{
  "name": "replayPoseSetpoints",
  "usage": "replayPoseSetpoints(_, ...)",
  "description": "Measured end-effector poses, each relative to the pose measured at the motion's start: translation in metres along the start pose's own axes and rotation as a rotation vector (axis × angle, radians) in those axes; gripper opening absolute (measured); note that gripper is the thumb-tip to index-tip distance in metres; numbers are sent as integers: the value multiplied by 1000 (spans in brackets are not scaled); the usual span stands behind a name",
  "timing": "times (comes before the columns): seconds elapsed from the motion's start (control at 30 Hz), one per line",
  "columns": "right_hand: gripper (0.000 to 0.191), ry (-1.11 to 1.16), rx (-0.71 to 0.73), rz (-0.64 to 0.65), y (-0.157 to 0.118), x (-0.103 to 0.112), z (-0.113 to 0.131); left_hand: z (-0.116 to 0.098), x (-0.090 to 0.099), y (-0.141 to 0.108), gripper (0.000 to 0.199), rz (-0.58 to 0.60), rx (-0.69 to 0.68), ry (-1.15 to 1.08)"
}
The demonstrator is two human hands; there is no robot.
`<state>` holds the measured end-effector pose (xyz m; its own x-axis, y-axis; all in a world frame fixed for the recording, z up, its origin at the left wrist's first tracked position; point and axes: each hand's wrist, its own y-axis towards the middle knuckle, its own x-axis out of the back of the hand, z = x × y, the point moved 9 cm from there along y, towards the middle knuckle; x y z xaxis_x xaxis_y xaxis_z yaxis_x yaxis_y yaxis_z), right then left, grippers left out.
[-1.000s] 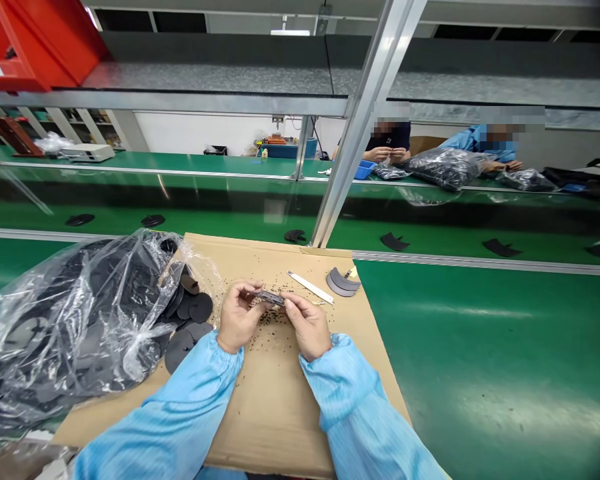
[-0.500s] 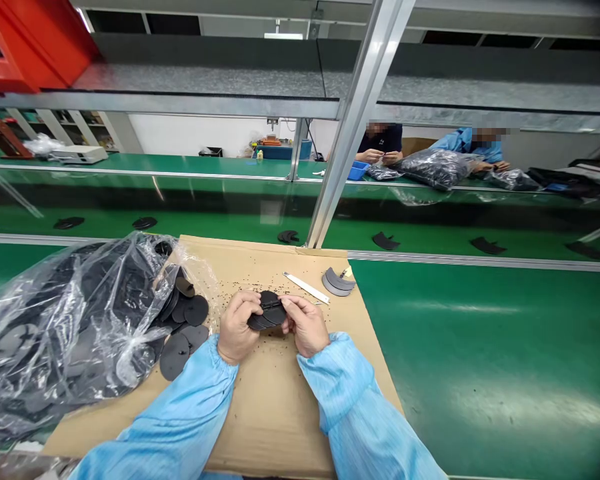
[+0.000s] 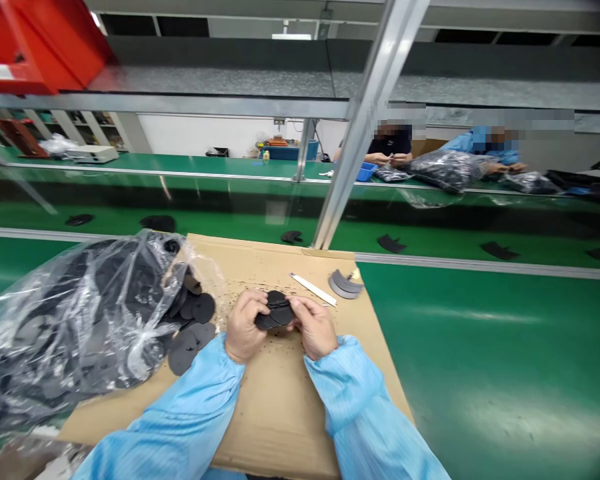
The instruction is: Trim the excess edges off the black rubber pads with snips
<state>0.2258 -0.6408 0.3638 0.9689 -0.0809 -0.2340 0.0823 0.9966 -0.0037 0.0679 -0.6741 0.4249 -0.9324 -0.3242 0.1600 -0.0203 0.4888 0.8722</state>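
Between my two hands is a flat black round part [image 3: 276, 313], tilted, with a raised seam across its face. My left hand [image 3: 247, 325] pinches its left edge, fingers curled. At the right edge, the thumb and fingers of my right hand [image 3: 314, 327] close on the same part. Both hands are above a brown cardboard sheet [image 3: 280, 413] strewn with small dark crumbs. Beyond my right hand lie a white knife-like strip [image 3: 313, 289] and grey curved pieces [image 3: 345, 285]. Loose black discs [image 3: 183, 353] spill out beside my left forearm.
A large clear plastic bag [image 3: 80, 327] full of black discs covers the left side. A metal post [image 3: 365, 127] rises behind the cardboard. Dark parts [image 3: 391, 243] lie along the green belt beyond. Two people [image 3: 393, 150] sit across the line. A red bin [image 3: 45, 47] hangs upper left.
The whole view has shifted slightly, so things appear a little further right. Both hands keep their grip on the black part. A dark part on the belt at left looks larger.
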Motion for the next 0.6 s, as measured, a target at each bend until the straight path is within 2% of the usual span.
replayPoseSetpoints(0.2,47,-98,-14,-56,11,12,-9,8,-9,-5,21,55,27,-42)
replayPoseSetpoints(0.3,50,-127,-13,-52,16,15,-15,16,-13,-6,20,89,105,-103)
replayPoseSetpoints(0.37,53,-184,28,-66,16,19,-11,25,-15,-7,14,90,228,-144)
replayPoseSetpoints(0.43,56,-310,138,-95,15,23,1,37,-20,-11,8,115,405,-207)
replayPoseSetpoints(0.53,53,-474,366,-66,9,15,25,54,-36,-24,20,204,684,-377)
replayPoseSetpoints(0.6,49,-484,402,-7,8,8,29,59,-43,-29,28,224,805,-483)
